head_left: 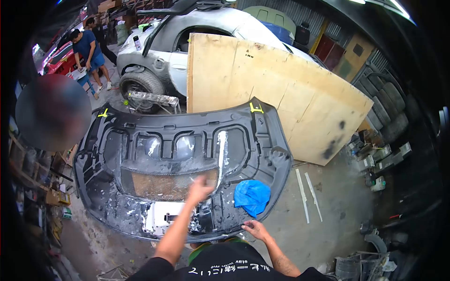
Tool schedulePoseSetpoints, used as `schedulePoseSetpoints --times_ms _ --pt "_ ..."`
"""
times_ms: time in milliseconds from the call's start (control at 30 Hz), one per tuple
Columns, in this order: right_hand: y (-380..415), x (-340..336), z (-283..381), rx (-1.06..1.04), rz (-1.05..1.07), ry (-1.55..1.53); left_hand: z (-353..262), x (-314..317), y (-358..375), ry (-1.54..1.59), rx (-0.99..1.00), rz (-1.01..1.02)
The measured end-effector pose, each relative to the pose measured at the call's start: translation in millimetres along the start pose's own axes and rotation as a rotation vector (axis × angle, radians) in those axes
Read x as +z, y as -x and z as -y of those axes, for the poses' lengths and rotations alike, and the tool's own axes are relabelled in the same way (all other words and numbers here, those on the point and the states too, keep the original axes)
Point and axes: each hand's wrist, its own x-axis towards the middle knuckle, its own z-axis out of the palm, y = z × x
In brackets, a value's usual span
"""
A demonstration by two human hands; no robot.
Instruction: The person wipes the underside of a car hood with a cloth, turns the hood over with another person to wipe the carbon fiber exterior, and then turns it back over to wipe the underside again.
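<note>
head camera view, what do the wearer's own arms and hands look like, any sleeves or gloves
The bare, ungloved left hand is slightly blurred; the bare right hand is also gloveless. Both forearms are uncovered below the short black fabric sleeves of a black shirt with white lettering. The right forearm has a faint dark marking, too unclear to identify.

The black hood (173, 165) lies beneath the left hand (200, 189), with a blue cloth (253, 196) just beyond the right hand (255, 230).
</note>
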Motion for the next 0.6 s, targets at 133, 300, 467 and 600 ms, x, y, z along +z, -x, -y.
schedulePoseSetpoints --times_ms 133,300,467,600 --pt "-12 24 -12 -0.058 0.153 0.024 -131 138 45 0.178 0.368 0.48" --pt "-28 8 -7 -0.224 -0.106 0.022 -87 95 34 0.087 0.425 0.291" --pt "-74 -23 -4 -0.531 -0.554 0.317 36 -75 144 -0.007 -0.163 -0.283" --pt "-128 -39 -42 -0.402 -0.416 0.636 85 -159 332 -0.384 -0.362 -0.844"
